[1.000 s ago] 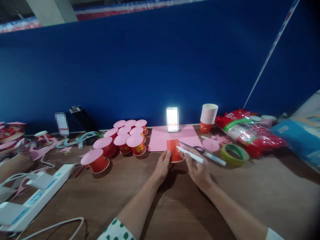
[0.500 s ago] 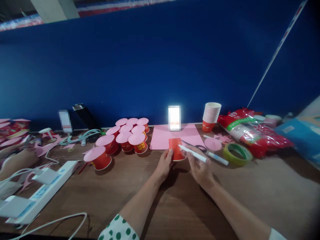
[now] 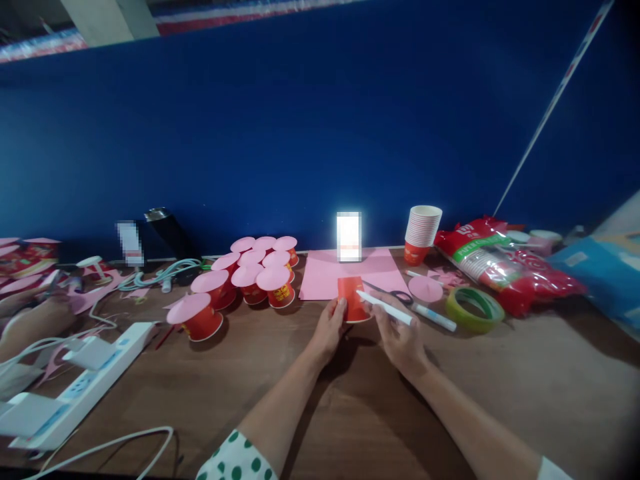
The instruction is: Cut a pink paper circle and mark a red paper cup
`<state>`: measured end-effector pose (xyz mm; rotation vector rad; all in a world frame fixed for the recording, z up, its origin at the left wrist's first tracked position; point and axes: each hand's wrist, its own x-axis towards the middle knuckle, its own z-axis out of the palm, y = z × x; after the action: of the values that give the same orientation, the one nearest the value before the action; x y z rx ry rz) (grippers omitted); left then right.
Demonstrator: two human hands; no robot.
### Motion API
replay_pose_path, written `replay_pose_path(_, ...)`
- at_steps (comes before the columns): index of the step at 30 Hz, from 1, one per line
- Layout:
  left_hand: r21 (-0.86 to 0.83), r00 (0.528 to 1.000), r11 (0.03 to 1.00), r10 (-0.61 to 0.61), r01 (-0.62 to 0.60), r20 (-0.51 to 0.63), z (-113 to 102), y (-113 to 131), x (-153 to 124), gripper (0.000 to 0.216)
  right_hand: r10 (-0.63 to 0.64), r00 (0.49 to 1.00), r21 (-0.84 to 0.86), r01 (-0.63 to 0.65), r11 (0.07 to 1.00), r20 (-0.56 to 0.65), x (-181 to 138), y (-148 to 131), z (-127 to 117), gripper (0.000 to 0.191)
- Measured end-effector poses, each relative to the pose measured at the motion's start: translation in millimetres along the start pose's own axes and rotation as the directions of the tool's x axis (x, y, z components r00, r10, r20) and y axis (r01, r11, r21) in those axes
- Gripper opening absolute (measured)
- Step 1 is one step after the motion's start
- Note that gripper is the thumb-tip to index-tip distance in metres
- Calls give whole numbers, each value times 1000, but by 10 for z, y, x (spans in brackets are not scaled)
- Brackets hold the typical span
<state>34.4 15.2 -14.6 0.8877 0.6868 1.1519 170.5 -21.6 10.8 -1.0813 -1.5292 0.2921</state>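
My left hand (image 3: pixel 330 328) grips the left side of a red paper cup (image 3: pixel 355 301), which is upside down with its white rim at the bottom. In my right hand (image 3: pixel 400 337) is a white marker pen (image 3: pixel 387 309), its tip at the cup's upper right side. Behind the cup lies a sheet of pink paper (image 3: pixel 320 275). Scissors (image 3: pixel 401 297), a second marker (image 3: pixel 435 317) and a pink paper cone (image 3: pixel 426 288) lie just right of my right hand. To the left stand several upturned red cups (image 3: pixel 203 323) topped with pink paper cones (image 3: pixel 190 307).
A lit phone (image 3: pixel 349 237) stands on the pink sheet. Stacked cups (image 3: pixel 423 233), green tape (image 3: pixel 475 310) and red plastic packages (image 3: pixel 487 260) are at right. A power strip (image 3: pixel 85 387) with cables and another person's hand (image 3: pixel 40 323) are at left.
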Motion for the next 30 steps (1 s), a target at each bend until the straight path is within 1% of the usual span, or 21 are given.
replay_pose_path(11,14,1000,1000,-6,6,2,11,17,4,40,-8,1000,-25,8,1000,-2,8,-33,-14,24)
replay_pose_path(16,-7,1000,1000,8,-8,22,12,17,-5,38,-4,1000,-17,3,1000,-6,0,-11,-5,24)
replay_pose_path(21,19,1000,1000,-6,6,-9,9,13,-4,40,-10,1000,-19,10,1000,-8,4,-16,-5,24)
replay_pose_path(26,5,1000,1000,-12,12,-7,7,8,3,40,-33,999,-54,32,998,-16,14,-32,-11,24)
replay_pose_path(30,-4,1000,1000,-7,7,-1,15,14,3,40,-25,1000,-34,25,999,0,7,-13,-9,24)
